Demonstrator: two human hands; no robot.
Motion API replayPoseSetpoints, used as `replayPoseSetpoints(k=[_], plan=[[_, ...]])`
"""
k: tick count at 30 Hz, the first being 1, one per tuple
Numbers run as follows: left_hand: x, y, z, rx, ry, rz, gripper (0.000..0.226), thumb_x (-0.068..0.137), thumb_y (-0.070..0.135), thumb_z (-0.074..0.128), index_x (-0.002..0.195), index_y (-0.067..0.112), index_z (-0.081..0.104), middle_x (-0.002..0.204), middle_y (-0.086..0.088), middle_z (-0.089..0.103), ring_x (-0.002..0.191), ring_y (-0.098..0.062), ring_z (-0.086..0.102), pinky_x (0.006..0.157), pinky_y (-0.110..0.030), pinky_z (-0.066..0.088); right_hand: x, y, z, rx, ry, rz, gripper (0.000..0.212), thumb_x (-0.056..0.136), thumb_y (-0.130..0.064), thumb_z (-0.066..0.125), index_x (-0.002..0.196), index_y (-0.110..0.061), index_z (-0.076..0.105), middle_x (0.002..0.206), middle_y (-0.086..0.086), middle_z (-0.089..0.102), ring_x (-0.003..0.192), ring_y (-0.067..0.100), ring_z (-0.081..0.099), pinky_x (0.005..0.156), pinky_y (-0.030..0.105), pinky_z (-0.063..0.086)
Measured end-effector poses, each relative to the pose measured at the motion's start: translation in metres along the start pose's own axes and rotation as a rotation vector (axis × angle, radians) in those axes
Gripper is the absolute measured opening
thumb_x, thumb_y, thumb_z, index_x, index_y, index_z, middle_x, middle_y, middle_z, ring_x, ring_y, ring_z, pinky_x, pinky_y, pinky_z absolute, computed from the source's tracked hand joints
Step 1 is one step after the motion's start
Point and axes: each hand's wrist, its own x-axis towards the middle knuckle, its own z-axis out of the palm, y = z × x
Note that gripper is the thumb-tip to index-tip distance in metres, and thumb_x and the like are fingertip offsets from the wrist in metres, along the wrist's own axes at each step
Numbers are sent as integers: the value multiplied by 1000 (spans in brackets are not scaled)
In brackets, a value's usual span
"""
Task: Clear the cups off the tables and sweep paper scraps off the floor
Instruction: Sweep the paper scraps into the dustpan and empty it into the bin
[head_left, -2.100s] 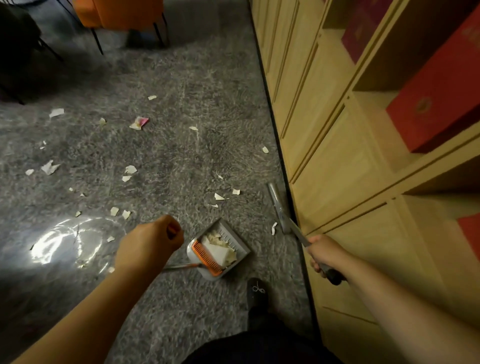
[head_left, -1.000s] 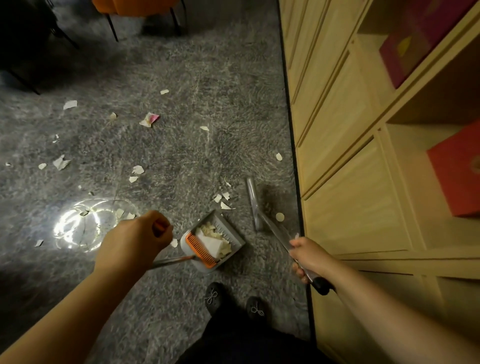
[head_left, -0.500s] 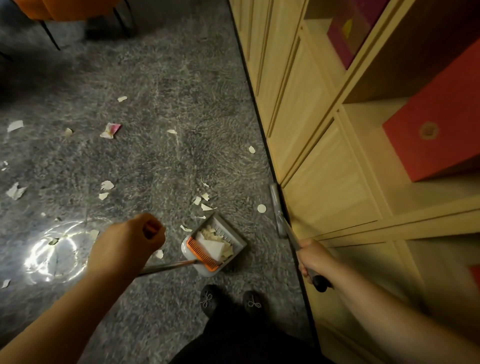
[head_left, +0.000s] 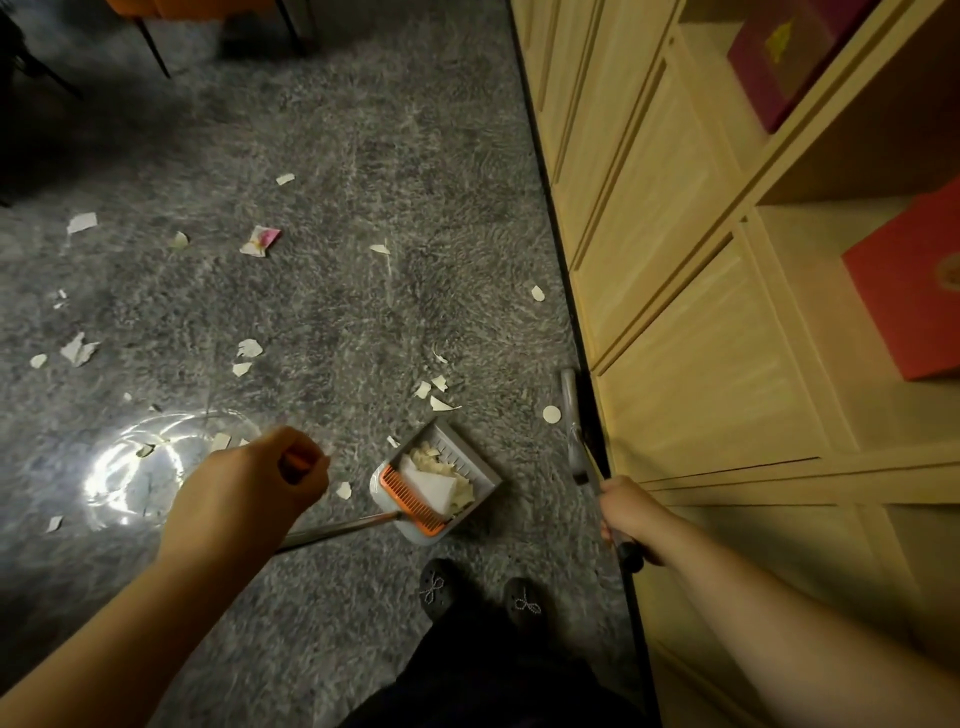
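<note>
My left hand (head_left: 249, 483) grips the orange-tipped handle of a long-handled grey dustpan (head_left: 467, 467) that stands on the grey floor and holds a heap of paper scraps behind its orange comb (head_left: 413, 501). My right hand (head_left: 631, 514) grips the broom handle; the grey broom head (head_left: 571, 415) lies against the base of the wooden cabinet. A round paper scrap (head_left: 551, 414) lies just left of the broom head. Three scraps (head_left: 436, 392) lie beyond the dustpan's mouth, and several more are scattered over the floor to the left.
A wooden cabinet (head_left: 691, 322) with red boxes (head_left: 909, 291) on open shelves runs along the right. An orange chair (head_left: 208, 10) stands at the far top left. My two dark shoes (head_left: 436, 590) stand right behind the dustpan. A bright light reflection (head_left: 135, 467) lies on the floor at left.
The broom head swung left onto the floor and then back against the cabinet base. A round scrap came to lie beside it. The dustpan stayed about where it was.
</note>
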Motion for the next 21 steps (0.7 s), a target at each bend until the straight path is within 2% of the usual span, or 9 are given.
replayPoseSetpoints(k=[5, 7, 11, 16, 21], plan=[[4, -16, -2, 30, 13, 2, 20, 78, 42, 75, 71, 44, 57, 56, 18, 57, 52, 2, 45, 48, -19, 33, 9, -10, 17, -13, -14, -11, 39, 97, 2, 34, 134, -6, 44, 79, 9, 44, 55, 20, 46, 42, 24, 37], [7, -21, -4, 41, 12, 2, 20, 78, 43, 75, 71, 44, 56, 58, 16, 59, 53, -5, 48, 49, -20, 34, 7, -15, 23, -42, -56, -39, 41, 98, -5, 37, 139, -10, 40, 80, 5, 46, 54, 17, 48, 42, 22, 38], [10, -28, -9, 50, 10, -10, 21, 78, 44, 75, 71, 45, 55, 61, 12, 61, 58, -14, 51, 51, -24, 37, 2, -37, 36, 2, -138, -68, 43, 100, -13, 41, 143, -19, 37, 68, 7, 51, 46, 14, 46, 41, 23, 37], [14, -38, -19, 44, 7, -39, 21, 79, 49, 70, 69, 46, 53, 60, 13, 62, 57, -11, 53, 50, -24, 37, -6, -64, 55, 65, -202, -115, 43, 101, -14, 40, 143, -22, 37, 64, 9, 49, 42, 13, 42, 40, 22, 35], [23, -47, -30, -13, 24, -87, 22, 80, 47, 71, 67, 45, 53, 62, 16, 64, 59, -11, 59, 54, -26, 43, -14, -89, 56, 38, -156, -175, 43, 100, -12, 40, 142, -23, 38, 65, 9, 50, 41, 13, 41, 38, 20, 35]])
